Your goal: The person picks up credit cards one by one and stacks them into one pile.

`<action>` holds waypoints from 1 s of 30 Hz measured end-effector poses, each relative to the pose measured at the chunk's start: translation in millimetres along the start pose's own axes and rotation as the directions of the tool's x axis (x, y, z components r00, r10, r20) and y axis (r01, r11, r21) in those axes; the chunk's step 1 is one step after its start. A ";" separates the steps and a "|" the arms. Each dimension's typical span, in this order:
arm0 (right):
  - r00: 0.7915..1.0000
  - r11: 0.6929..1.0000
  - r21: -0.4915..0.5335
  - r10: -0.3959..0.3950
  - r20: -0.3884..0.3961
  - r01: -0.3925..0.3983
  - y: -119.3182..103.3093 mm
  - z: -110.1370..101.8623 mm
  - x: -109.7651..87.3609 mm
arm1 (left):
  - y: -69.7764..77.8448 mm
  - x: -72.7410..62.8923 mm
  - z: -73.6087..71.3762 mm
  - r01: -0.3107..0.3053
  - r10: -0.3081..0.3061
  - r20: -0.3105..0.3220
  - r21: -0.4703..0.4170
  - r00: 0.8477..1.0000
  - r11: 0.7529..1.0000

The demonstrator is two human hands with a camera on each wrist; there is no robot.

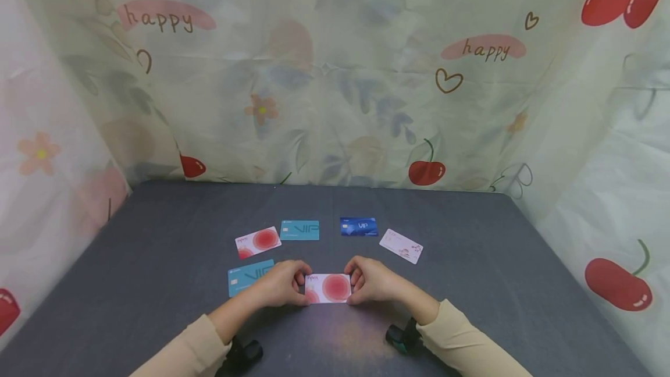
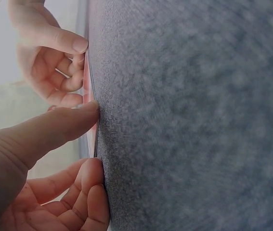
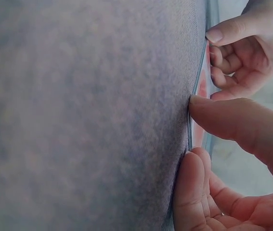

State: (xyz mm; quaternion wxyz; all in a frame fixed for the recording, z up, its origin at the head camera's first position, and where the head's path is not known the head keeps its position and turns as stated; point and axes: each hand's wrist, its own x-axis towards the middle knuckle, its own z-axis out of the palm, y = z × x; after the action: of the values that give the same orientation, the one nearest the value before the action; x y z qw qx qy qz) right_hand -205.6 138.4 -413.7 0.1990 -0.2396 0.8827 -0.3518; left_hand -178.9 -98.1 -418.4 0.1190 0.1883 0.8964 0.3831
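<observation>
A pink-and-white card (image 1: 336, 288) with red circles lies flat on the dark tabletop, between both hands. My left hand (image 1: 281, 285) holds its left end, thumb at the near corner and fingers at the far one. At the right end, my right hand (image 1: 376, 281) grips it the same way. In the right wrist view the card's edge (image 3: 192, 127) looks layered, but I cannot tell how many cards lie there. A teal VIP card (image 1: 242, 280) sits beside the left hand, partly covered by it.
Beyond the hands, an arc of cards lies on the dark table (image 1: 173, 237): a red-circled card (image 1: 259, 242), a teal VIP card (image 1: 299, 230), a dark blue VIP card (image 1: 359, 227) and a pale pink card (image 1: 401, 246). A cherry-print curtain (image 1: 335, 121) encloses the table.
</observation>
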 end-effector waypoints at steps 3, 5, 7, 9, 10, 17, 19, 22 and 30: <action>1.000 1.000 -0.002 -0.002 0.001 0.002 0.2 -0.1 0.3 | 0.0 -0.3 -0.4 -0.001 0.001 0.001 -0.003 1.000 1.000; 1.000 1.000 -0.003 -0.003 0.001 0.003 0.5 -0.1 0.6 | 0.5 -0.4 -0.8 0.001 -0.001 0.002 -0.004 1.000 1.000; 1.000 1.000 -0.002 -0.001 0.001 0.001 1.0 0.0 1.2 | 1.4 -0.3 -1.0 0.009 -0.009 0.002 -0.008 1.000 1.000; 1.000 1.000 0.002 0.003 0.003 -0.003 0.8 -0.2 1.3 | 2.1 -0.1 -1.2 0.015 -0.015 0.003 -0.011 1.000 1.000; 1.000 1.000 0.004 0.005 0.004 -0.005 0.6 -0.2 1.4 | 2.4 -0.2 -1.4 0.016 -0.016 0.004 -0.014 1.000 1.000; 1.000 1.000 0.016 0.018 0.006 -0.018 -0.9 -0.9 0.7 | 3.4 -0.9 -3.2 0.007 -0.007 0.010 -0.020 1.000 1.000; 1.000 1.000 0.019 0.018 0.004 -0.018 -0.9 -1.0 0.6 | 3.1 -1.0 -3.8 -0.001 0.001 0.011 -0.020 1.000 1.000; 1.000 1.000 0.023 0.016 0.003 -0.016 -0.5 -1.1 0.5 | 2.2 -0.7 -4.2 -0.006 0.006 0.012 -0.023 1.000 1.000; 1.000 0.999 0.039 -0.012 -0.003 0.012 3.3 -3.5 -1.1 | -1.0 2.7 -6.2 0.005 -0.004 0.029 -0.042 1.000 0.999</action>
State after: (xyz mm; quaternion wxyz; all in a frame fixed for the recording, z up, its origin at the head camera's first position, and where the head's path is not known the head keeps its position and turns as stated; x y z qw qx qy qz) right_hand -207.4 143.0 -413.5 0.2002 -0.2402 0.8746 -0.3706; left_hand -183.8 -101.5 -415.0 0.1366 0.1890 0.8868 0.3990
